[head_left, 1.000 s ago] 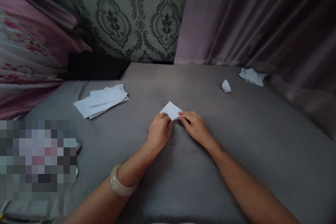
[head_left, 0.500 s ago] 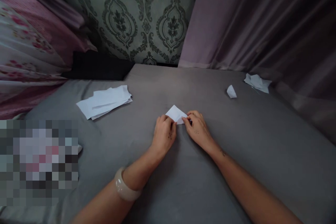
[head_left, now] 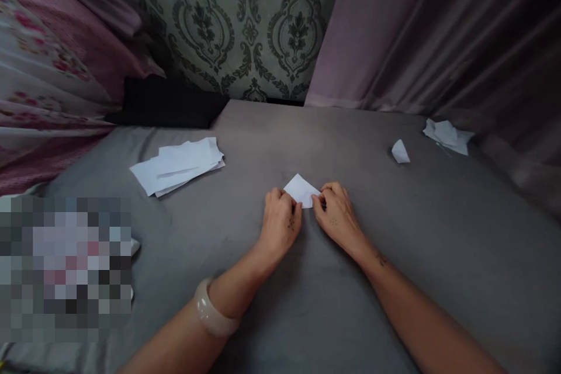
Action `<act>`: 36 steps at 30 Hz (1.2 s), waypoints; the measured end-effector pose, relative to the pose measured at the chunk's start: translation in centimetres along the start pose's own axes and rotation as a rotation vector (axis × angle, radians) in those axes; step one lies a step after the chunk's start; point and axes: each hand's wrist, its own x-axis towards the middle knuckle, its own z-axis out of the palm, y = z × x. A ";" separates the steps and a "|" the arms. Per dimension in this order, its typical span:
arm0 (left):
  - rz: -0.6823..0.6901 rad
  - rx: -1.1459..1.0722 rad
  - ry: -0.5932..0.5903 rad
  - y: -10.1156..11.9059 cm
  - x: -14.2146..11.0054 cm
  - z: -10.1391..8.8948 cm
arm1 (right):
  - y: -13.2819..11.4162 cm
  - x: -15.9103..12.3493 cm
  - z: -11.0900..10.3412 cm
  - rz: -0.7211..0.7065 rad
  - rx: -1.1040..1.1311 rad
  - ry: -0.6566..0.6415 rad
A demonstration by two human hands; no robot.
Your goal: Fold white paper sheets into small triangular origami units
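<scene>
A small folded piece of white paper [head_left: 302, 190] lies on the grey sheet in front of me, one corner pointing away. My left hand [head_left: 281, 213] grips its near left edge, fingers curled and thumb tip pressed on it. On the right edge, my right hand [head_left: 333, 208] pinches the paper between thumb and fingers. The undersides of the fingers are hidden. Both hands rest low over the sheet, with a narrow gap between the thumbs.
A stack of white paper sheets [head_left: 182, 165] lies to the left. Off to the right stand a small folded paper piece [head_left: 400, 152] and a pile of paper [head_left: 449, 135]. A black cloth [head_left: 170, 104] lies at the back. Curtains [head_left: 394, 35] hang behind; a blurred patch covers the lower left.
The whole view has shifted slightly, so things sit a little further right. Both hands keep their hold on the folded paper, with only slight finger movement along its near edge.
</scene>
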 end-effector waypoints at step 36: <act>0.108 0.154 -0.253 0.6 0.7 -1.4 | 0.7 0.0 -0.1 0.027 -0.058 -0.060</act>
